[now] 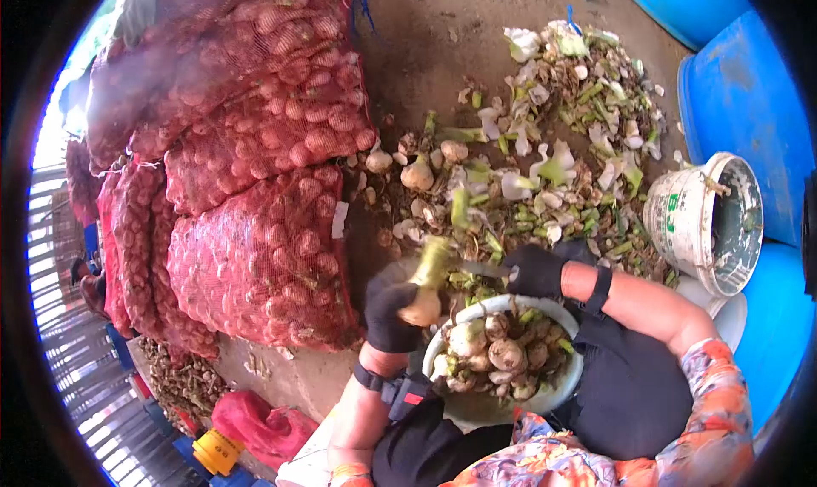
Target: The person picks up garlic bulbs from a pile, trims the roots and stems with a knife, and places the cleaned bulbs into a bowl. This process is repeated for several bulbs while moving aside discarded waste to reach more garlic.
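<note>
My left hand (388, 307), in a black glove, is closed around a pale brownish bulb (421, 307) with a thick green stem (433, 262) pointing up. Also gloved in black, my right hand (536, 271) grips a knife (483, 268), its blade pointing left toward the stem. Below both hands, a pale round basin (562, 317) between my knees holds several trimmed bulbs (507, 355), some with short green stubs.
Stuffed red mesh sacks of bulbs (264, 257) are stacked at left. Cut stems and peeled scraps (587, 189) cover the ground ahead, with loose bulbs (417, 175) beside them. A dirty white bucket (681, 219) and blue barrels (745, 121) line the right. A yellow container (216, 451) is lower left.
</note>
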Available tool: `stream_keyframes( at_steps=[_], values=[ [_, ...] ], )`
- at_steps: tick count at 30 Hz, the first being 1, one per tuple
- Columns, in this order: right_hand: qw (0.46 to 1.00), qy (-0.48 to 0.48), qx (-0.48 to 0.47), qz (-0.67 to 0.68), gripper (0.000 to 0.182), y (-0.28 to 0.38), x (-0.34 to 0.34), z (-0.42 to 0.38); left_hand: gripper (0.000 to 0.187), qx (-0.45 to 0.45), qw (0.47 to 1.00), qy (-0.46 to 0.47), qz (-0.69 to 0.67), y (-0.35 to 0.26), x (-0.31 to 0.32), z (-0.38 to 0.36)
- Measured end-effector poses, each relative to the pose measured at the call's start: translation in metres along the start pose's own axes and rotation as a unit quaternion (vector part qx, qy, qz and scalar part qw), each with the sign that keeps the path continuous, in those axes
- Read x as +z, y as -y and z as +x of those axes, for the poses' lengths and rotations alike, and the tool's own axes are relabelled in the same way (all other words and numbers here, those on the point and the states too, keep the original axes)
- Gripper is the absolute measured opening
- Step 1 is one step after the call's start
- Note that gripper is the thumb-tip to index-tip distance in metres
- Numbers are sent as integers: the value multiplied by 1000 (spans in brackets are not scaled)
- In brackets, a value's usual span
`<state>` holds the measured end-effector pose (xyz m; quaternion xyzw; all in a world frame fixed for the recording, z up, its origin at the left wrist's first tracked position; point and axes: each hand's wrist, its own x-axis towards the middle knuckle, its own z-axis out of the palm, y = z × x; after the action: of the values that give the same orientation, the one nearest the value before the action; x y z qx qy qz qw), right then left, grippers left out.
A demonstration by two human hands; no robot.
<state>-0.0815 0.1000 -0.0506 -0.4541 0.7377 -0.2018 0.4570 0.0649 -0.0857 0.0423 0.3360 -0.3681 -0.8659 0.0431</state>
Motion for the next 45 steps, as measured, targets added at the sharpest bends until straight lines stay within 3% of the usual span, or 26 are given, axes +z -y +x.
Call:
stream_keyframes(
  at_steps=[1,3,6,7,9,11,13,14,15,18,19,21,22,26,29,30,31,32,33,35,36,37,40,42,43,45],
  values=[
    [999,-21,36,25,33,-5,2,-1,37,-23,995,-3,-94,-2,-2,-4],
    [992,1,98,74,35,-19,1,3,36,-28,997,-11,-74,3,-13,-5],
    [986,-83,111,91,40,-12,-19,-3,35,-29,995,-9,96,3,3,-16],
    [979,-142,105,101,41,-33,-6,0,41,-12,975,66,211,11,-8,-19],
    [974,-138,123,134,39,-38,-12,-7,49,-124,909,277,285,4,4,-30],
    [976,-153,90,126,39,-38,-18,-12,62,8,828,435,354,11,-7,-23],
    [972,-147,120,136,39,-36,-15,-17,64,-54,921,250,294,11,-16,-29],
    [968,-145,147,140,40,-36,-15,-19,71,27,901,221,372,24,-22,-23],
    [968,-143,151,143,40,-37,-14,-21,80,62,815,212,536,30,-27,-18],
    [966,-150,144,156,42,-38,-17,-22,93,171,633,290,696,71,-33,-26],
    [965,-149,146,158,42,-41,-15,-25,93,117,710,312,621,88,-35,-32],
    [955,-174,128,205,41,-46,-15,-25,87,130,634,312,696,102,-35,-39],
    [962,-185,151,130,40,-51,-12,-26,86,101,625,356,688,95,-21,-37],
    [955,-193,129,186,39,-68,1,-25,76,24,691,493,528,87,-15,-53],
    [950,-235,115,171,35,-76,7,-25,66,-172,698,563,406,59,-7,-40],
    [947,-212,119,209,34,-61,-6,-30,58,-269,756,483,349,50,-15,-30],
    [942,-189,125,246,33,-54,-16,-31,53,-79,772,420,469,48,-30,-13],
    [944,-193,126,235,32,-68,-10,-27,48,-65,843,241,475,51,-42,2],
    [945,-193,126,233,32,-76,-3,-25,45,145,755,183,612,42,-38,27],
    [939,-240,135,208,32,-86,2,-22,38,182,586,102,783,35,-36,72],
    [941,-182,159,237,32,-68,-15,-25,42,239,484,113,834,46,-51,100],
    [943,-182,156,232,32,-66,-17,-23,41,308,452,149,824,53,-63,122],
    [943,-222,94,231,28,-64,-17,-23,35,299,437,156,834,54,-57,138],
    [936,-195,140,257,28,-54,-31,-30,28,93,536,113,832,47,-46,135],
    [927,-163,187,283,28,-47,-37,-32,28,94,533,110,834,42,-44,133],
    [922,-156,200,291,29,-57,-32,-30,28,-35,561,89,822,30,-47,125]
  ],
)
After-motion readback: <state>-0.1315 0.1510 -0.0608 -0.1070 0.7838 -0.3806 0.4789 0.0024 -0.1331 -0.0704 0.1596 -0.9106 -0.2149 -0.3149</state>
